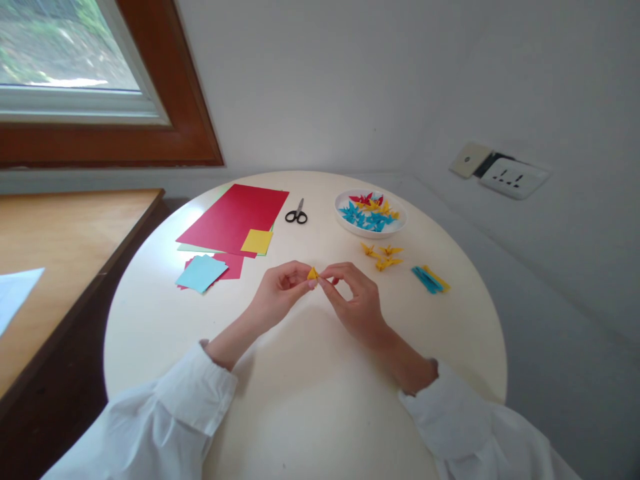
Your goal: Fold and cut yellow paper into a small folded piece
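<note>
A small folded piece of yellow paper [313, 274] is pinched between my two hands above the middle of the round table. My left hand [283, 288] grips it from the left with thumb and fingers. From the right, my right hand [356, 300] closes thumb and forefinger on its other side. Much of the fold is covered by fingertips. Beyond my right hand lie three yellow origami cranes [389, 265]. Behind them stands a round white dish [371, 233] holding several red, yellow and blue folded cranes [353, 216].
Black-handled scissors [297, 215] lie near the back. To the left are red paper sheets [235, 217], a yellow square [257, 241] and light blue squares [203, 273]. Blue and yellow folded strips [429, 279] rest at the right. A wooden desk [75, 233] stands left of the white table [300, 413].
</note>
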The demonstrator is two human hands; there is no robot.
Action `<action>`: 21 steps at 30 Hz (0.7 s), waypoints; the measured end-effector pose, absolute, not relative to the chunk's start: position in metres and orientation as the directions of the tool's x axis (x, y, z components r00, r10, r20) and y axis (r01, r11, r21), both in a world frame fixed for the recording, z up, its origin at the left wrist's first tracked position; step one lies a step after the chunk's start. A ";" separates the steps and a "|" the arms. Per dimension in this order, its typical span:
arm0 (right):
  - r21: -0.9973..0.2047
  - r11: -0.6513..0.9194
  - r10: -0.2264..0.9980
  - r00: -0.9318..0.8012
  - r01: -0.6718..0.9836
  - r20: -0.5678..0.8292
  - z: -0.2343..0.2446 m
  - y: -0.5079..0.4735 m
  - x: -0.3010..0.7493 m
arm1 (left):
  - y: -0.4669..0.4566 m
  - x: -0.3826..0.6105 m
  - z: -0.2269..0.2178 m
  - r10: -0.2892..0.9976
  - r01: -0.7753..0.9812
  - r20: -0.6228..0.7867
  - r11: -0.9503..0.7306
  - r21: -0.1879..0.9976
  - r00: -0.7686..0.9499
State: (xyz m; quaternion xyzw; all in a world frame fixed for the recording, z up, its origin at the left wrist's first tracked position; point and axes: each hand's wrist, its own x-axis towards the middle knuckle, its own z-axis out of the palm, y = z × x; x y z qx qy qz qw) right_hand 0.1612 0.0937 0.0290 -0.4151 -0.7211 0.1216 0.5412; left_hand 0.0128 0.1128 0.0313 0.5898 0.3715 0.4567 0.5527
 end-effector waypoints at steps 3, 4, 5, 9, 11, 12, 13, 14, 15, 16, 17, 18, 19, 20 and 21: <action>-0.663 0.602 0.755 -0.049 0.445 0.654 0.029 0.094 0.161 | 0.112 0.013 0.032 0.945 -0.042 0.133 -0.127 0.991 0.299; -0.675 0.596 0.763 -0.044 0.435 0.645 0.028 0.094 0.161 | 0.112 0.013 0.032 0.944 -0.035 0.138 -0.134 0.990 0.299; -0.687 0.589 0.770 -0.039 0.426 0.637 0.028 0.094 0.160 | 0.112 0.013 0.032 0.943 -0.028 0.142 -0.140 0.990 0.300; -0.733 0.557 0.801 -0.021 0.391 0.598 0.028 0.094 0.160 | 0.112 0.013 0.032 0.939 -0.011 0.163 -0.167 0.986 0.302; -0.765 0.535 0.822 -0.013 0.358 0.569 0.028 0.093 0.159 | 0.112 0.013 0.031 0.939 -0.009 0.170 -0.175 0.984 0.300; -0.784 0.523 0.834 -0.008 0.334 0.552 0.028 0.093 0.158 | 0.112 0.013 0.031 0.938 -0.010 0.174 -0.179 0.984 0.299; -0.805 0.507 0.847 -0.002 0.309 0.532 0.027 0.093 0.158 | 0.112 0.013 0.030 0.938 -0.012 0.177 -0.182 0.983 0.299; -0.825 0.490 0.859 0.004 0.283 0.512 0.027 0.093 0.157 | 0.112 0.012 0.030 0.937 -0.014 0.180 -0.185 0.983 0.299; -0.843 0.472 0.871 0.009 0.258 0.491 0.027 0.093 0.157 | 0.112 0.012 0.029 0.937 -0.015 0.183 -0.187 0.982 0.299; -0.859 0.455 0.882 0.012 0.235 0.471 0.026 0.093 0.156 | 0.112 0.012 0.029 0.937 -0.015 0.184 -0.189 0.982 0.298; -0.873 0.438 0.892 0.015 0.215 0.451 0.026 0.093 0.156 | 0.112 0.012 0.029 0.937 -0.015 0.185 -0.189 0.982 0.296; -0.885 0.421 0.901 0.016 0.199 0.433 0.025 0.093 0.156 | 0.112 0.011 0.028 0.937 -0.015 0.187 -0.191 0.982 0.294; -0.895 0.405 0.910 0.016 0.185 0.415 0.025 0.094 0.156 | 0.112 0.011 0.028 0.938 -0.014 0.189 -0.193 0.981 0.292; -0.904 0.391 0.917 0.017 0.175 0.400 0.025 0.094 0.155 | 0.112 0.011 0.028 0.938 -0.011 0.191 -0.196 0.980 0.290; -0.910 0.378 0.922 0.019 0.168 0.386 0.025 0.094 0.155 | 0.112 0.011 0.028 0.939 -0.006 0.193 -0.199 0.980 0.286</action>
